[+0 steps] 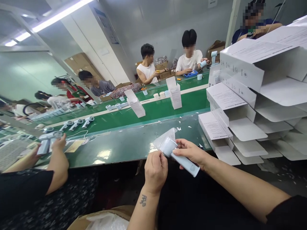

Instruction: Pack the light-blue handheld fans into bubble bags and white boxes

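A light blue hair-dryer-shaped device [185,162], with a round head and a straight handle, is tilted over the near edge of the bench. My right hand [189,151] is closed around the upper handle, close to the head. A clear plastic bag [164,138] lies about the device's head and spreads beyond it. My left hand [155,169] is closed in a pinch at the near side of the head, by the bag. What its fingertips grip is hidden. Small white scraps [178,129] lie on the bench just past the bag.
Open white boxes [242,72] are stacked high on the right. Two upright white boxes [176,97] stand on the green conveyor [155,111]. At left, a co-worker's hands [59,143] hold a similar device. Several people sit across the line. A cardboard box [124,210] with plastic is below.
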`<state>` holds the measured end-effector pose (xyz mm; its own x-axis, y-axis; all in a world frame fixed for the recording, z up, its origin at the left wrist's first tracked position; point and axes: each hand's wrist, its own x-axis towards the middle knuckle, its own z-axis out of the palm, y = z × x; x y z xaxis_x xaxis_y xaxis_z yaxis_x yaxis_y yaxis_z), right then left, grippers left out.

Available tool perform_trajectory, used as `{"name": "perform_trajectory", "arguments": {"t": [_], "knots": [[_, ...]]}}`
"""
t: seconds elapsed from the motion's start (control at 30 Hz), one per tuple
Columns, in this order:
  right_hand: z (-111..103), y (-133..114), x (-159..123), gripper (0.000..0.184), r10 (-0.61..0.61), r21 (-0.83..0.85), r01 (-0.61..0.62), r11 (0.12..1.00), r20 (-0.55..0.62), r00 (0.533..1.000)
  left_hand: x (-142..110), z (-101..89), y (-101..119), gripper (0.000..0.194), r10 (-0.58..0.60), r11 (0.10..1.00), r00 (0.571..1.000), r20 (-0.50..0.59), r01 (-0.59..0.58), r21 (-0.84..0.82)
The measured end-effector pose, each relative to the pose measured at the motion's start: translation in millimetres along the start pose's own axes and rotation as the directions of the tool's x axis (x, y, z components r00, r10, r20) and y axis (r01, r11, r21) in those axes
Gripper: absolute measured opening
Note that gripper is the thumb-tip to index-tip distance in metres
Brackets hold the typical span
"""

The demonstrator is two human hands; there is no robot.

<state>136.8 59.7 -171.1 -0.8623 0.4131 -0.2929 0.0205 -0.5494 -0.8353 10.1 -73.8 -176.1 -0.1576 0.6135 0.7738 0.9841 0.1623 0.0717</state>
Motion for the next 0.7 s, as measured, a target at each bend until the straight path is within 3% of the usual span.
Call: {"name": "perform_trajectory", "arguments": {"t": [0.17,0.33,0.43,0.5,0.6,0.7], "knots": [[5,0,-2,0.057,0.103,0.107,-0.102,0.989,-0.006,0.995,-8,4.8,13,0.01,-0.08,0.992,0.996,0.035,0.083,-0.1],[3,5,0,0.066,-0.019,-0.038,0.018,0.999,-0.034,0.999,-10,9.8,29,0.01,-0.03,0.978,0.981,0.191,0.068,-0.197],[-2,5,-1,0.062,-0.056,-0.105,0.055,0.993,-0.012,0.998,-3,8.2,24,0.011,-0.05,0.98,0.984,0.169,0.082,-0.184],[-5,4,-2,0.062,-0.058,-0.146,0.062,0.987,0.03,0.998,6,3.4,18,0.012,-0.159,0.968,0.981,0.108,0.177,-0.179],[-6,3,-4,0.084,-0.024,-0.234,0.056,0.971,0.139,0.99,22,-6.0,11,0.012,-0.302,0.93,0.952,0.048,0.305,-0.203],[-6,4,-4,0.109,0.056,-0.194,-0.019,0.981,0.187,0.981,32,-14.7,7,0.01,-0.185,0.935,0.976,0.112,0.21,-0.287]]}}
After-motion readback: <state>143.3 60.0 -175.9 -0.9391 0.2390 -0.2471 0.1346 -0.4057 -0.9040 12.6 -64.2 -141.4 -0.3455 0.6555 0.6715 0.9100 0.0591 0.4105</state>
